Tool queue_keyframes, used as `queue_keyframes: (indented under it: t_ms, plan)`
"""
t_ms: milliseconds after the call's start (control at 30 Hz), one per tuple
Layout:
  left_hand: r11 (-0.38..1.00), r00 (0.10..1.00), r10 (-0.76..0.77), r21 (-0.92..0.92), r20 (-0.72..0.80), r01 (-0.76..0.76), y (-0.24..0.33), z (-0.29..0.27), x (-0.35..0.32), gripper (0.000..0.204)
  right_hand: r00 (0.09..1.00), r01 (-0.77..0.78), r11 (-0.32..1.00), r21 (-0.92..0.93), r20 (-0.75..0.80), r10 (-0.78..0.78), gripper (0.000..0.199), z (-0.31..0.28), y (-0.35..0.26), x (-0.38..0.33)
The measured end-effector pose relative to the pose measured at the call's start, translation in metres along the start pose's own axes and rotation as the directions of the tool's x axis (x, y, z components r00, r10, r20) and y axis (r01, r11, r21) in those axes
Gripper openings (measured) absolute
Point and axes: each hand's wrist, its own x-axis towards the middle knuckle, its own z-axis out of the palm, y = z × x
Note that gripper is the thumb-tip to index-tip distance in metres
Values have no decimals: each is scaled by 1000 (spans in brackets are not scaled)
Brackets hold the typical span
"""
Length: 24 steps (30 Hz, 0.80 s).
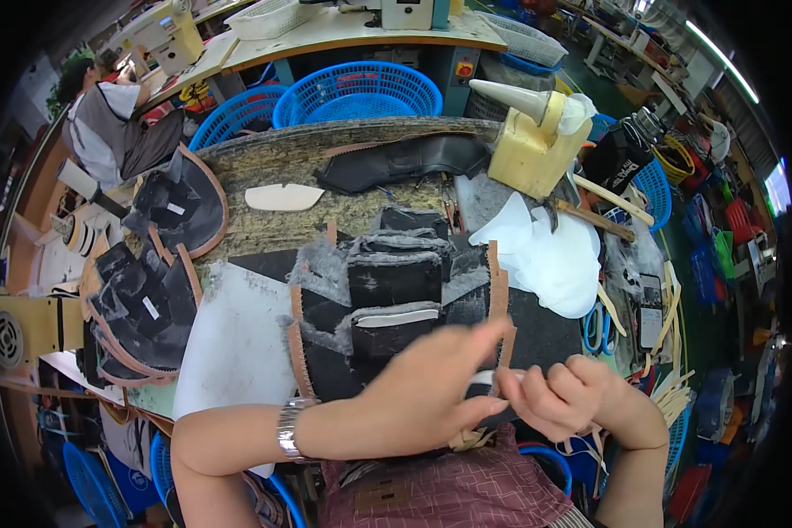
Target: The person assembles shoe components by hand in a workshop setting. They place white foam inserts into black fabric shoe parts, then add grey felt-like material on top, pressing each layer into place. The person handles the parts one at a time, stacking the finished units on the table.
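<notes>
Over the near edge of the workbench, my left hand (436, 374) has its fingers stretched out and its thumb apart, a metal watch on the wrist. Close beside it, my right hand (561, 396) is closed, its fingertips pinching a small white strip (484, 378), partly hidden by my left hand. Beneath and beyond them lies a stack of black boot-upper pieces (396, 282) with grey fleece lining and brown toothed edges. A narrow white strip (398, 319) rests on the front piece of that stack.
More black upper pieces (145, 304) are piled at the left by a white sheet (238, 339). A hammer (590, 218), a yellow block (537, 154) with a cone, white cut-outs (550, 260), blue scissors (597, 327) and a phone (649, 312) lie right. A co-worker (114, 123) sits far left.
</notes>
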Motion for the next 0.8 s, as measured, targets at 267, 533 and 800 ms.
queue_keyframes:
  t_ms: [267, 533, 800]
  plan:
    - [830, 749, -323, -208, 578, 518, 1, -47, -21, 24, 916, -399, 555, 730, 285, 283, 46, -7, 14, -14]
    - [849, 775, -311, -206, 551, 487, 7, -53, -21, 27, 593, -700, -490, 520, 805, 6, 29, 12, -12, 44]
    - [500, 798, -270, -630, 539, 594, -31, -25, -36, 24, 849, -107, -660, 744, 413, 328, 12, 36, -20, 43]
